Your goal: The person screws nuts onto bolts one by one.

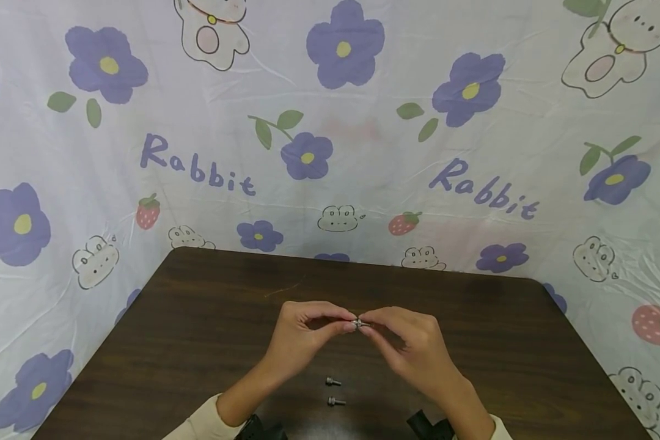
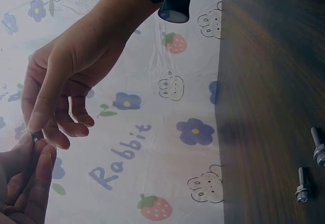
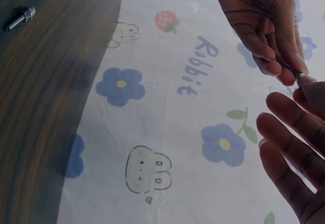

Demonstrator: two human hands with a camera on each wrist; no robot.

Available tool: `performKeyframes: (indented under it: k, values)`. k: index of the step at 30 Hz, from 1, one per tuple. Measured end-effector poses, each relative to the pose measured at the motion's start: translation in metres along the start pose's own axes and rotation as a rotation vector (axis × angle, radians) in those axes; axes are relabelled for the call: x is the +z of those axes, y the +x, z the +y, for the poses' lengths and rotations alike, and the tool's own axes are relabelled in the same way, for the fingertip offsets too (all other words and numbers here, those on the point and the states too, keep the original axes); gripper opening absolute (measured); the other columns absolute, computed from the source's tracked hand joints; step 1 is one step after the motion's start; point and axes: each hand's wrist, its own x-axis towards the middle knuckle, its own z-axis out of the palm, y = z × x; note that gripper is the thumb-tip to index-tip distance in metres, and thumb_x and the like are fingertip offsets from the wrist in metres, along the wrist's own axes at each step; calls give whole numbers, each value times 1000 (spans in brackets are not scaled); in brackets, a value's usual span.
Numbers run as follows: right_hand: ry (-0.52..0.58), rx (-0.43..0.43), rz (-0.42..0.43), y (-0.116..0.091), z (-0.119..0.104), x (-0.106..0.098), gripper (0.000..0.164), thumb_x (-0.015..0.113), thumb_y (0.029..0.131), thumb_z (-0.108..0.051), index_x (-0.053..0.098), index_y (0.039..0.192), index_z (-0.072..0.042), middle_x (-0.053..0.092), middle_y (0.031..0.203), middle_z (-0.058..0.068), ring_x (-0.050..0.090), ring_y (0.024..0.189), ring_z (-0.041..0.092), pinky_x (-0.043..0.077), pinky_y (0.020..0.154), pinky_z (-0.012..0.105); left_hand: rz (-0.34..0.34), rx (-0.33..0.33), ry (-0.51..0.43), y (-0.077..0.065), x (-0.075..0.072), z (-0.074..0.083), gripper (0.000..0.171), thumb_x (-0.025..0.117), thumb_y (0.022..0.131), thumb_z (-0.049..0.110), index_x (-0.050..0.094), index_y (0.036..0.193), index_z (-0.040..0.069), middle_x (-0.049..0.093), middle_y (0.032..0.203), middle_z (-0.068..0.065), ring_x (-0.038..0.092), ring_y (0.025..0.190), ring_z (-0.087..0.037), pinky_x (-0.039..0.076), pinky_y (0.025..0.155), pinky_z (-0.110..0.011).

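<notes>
Over the middle of the table both hands meet at a small metal bolt (image 1: pixel 359 322). The thumb and index finger of my left hand (image 1: pixel 296 338) pinch its left end. At its right end, my right hand (image 1: pixel 415 343) pinches it between thumb and index finger, with the other fingers spread loosely in the right wrist view. Fingertips cover most of the bolt, so its exact parts cannot be told. Below the hands, a bolt (image 1: pixel 333 381) and another bolt (image 1: pixel 337 401) lie on the table, heads to the left and threaded shanks to the right.
The dark wooden table (image 1: pixel 198 342) has rounded far corners. A white patterned cloth (image 1: pixel 363 177) hangs behind and at its sides. Black wrist cameras, such as the right one (image 1: pixel 430 426), show near the forearms. A thin thread-like line (image 1: pixel 285 288) lies toward the back.
</notes>
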Motion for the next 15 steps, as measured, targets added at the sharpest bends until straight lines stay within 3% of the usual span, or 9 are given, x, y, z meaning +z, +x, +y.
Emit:
performKeyframes:
  k: [15]
  values:
    - [33,67,-10,-2,3,-3,15,66,101,-18,75,98,-6,75,89,4,73,75,15,59,67,22,12,15,25,2,-1,-1,10,78,88,3,79,98,4,77,92,-6,74,80,-19,62,68,-36]
